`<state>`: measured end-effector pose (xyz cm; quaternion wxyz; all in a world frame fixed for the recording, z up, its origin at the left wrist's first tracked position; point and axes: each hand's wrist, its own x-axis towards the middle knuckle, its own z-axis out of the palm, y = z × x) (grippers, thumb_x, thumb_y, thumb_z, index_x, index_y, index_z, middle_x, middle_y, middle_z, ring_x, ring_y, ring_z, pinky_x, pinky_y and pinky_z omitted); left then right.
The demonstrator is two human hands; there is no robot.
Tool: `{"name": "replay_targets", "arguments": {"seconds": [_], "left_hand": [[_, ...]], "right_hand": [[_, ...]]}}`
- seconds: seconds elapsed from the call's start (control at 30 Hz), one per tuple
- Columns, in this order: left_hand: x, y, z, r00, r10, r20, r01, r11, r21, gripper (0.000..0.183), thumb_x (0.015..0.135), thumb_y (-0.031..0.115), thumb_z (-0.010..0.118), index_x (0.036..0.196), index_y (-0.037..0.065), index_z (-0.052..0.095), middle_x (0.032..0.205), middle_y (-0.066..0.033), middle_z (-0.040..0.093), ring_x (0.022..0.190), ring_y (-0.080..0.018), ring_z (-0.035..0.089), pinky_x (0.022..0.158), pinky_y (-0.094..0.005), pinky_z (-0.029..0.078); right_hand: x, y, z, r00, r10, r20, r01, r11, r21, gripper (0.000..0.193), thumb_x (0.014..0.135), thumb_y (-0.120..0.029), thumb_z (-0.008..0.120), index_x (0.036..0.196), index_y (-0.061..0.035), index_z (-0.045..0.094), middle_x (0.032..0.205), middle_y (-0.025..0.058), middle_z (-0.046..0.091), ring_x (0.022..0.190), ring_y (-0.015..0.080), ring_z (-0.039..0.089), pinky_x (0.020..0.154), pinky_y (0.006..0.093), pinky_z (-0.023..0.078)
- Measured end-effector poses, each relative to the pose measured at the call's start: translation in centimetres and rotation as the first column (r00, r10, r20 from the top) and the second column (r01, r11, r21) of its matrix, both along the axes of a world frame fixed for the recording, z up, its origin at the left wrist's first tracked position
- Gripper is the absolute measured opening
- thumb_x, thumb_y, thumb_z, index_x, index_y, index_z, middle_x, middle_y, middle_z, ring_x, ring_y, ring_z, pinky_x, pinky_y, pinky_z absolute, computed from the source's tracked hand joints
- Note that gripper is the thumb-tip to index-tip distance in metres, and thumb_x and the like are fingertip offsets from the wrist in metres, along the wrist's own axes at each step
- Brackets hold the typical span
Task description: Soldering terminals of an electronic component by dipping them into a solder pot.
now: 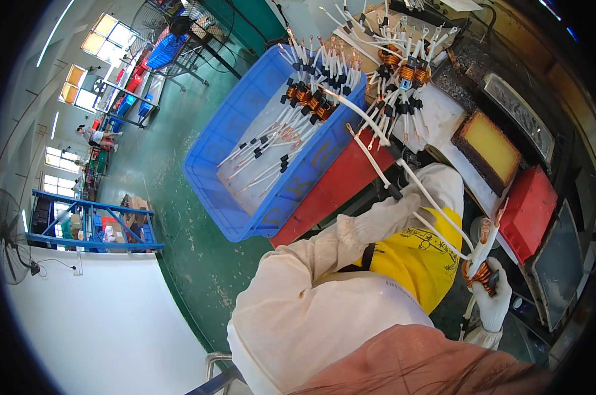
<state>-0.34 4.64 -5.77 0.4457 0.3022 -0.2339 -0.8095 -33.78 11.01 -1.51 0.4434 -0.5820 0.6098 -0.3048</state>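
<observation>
My right hand (pixel 495 299), in a white glove, is closed around a coil (pixel 482 275) wound with copper-coloured wire. Thick white leads run from this coil, some ending in bare copper lugs (pixel 485 232). My left hand (pixel 406 205), gloved too, is closed at a white lead (pixel 372 157) with a black sleeve (pixel 393 191) and a copper lug at its far end. Its fingertips are partly hidden. Another white lead (pixel 433 197) loops past this hand toward the coil.
A blue plastic bin (pixel 245 217) at centre holds several similar coils (pixel 308 100) with white leads. More coils (pixel 410 72) lie on the bench to its right. At the right stand a yellow block in a dark frame (pixel 489 150) and a red box (pixel 527 214). Fans and a distant person are at left.
</observation>
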Motion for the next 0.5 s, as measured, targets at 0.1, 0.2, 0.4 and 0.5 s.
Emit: {"name": "replay_targets", "arguments": {"seconds": [0.1,0.2,0.4,0.5], "left_hand": [[-0.6,-1.7,3.6,0.945,-0.028,0.325,0.118,0.959,-0.259,0.034,0.104,0.031,0.048,0.122,0.005,0.061,0.101,-0.0029,0.067,0.086,-0.0087,0.062,0.084,-0.0264,0.051],[0.1,-3.3,4.9,0.912,0.098,0.398,0.084,0.905,-0.417,0.031,0.103,0.030,0.049,0.112,0.004,0.064,0.096,-0.0027,0.068,0.085,-0.0087,0.061,0.076,-0.0241,0.050],[4.5,-6.8,1.7,0.781,0.266,0.565,-0.096,0.945,-0.313,0.042,0.102,0.040,0.045,0.097,0.004,0.066,0.084,-0.0047,0.067,0.071,-0.0114,0.061,0.065,-0.0253,0.050],[7.4,-6.3,-2.2,0.747,0.019,0.665,0.032,0.997,-0.064,0.042,0.102,0.039,0.045,0.101,0.003,0.066,0.086,-0.0081,0.068,0.069,-0.0140,0.064,0.060,-0.0263,0.052]], "right_hand": [[0.2,0.6,0.1,0.998,-0.026,0.058,0.024,0.999,0.036,0.049,0.076,0.005,0.063,0.125,0.0071,0.056,0.109,0.0119,0.066,0.096,0.0137,0.064,0.086,0.0273,0.052],[2.1,-0.5,0.1,0.997,0.018,0.080,-0.020,1.000,0.023,0.050,0.076,0.005,0.065,0.125,0.0061,0.056,0.109,0.0107,0.066,0.099,0.0144,0.063,0.090,0.0280,0.051],[7.2,-5.9,-1.8,0.978,0.153,-0.143,-0.166,0.982,-0.088,0.054,0.076,-0.012,0.076,0.127,-0.0039,0.059,0.097,0.0123,0.070,0.084,0.0152,0.068,0.078,0.0271,0.052],[8.5,-7.6,-3.4,0.964,0.139,-0.227,-0.171,0.977,-0.127,0.053,0.078,-0.017,0.075,0.127,-0.0059,0.060,0.096,0.0155,0.070,0.083,0.0240,0.069,0.077,0.0309,0.053]]}}
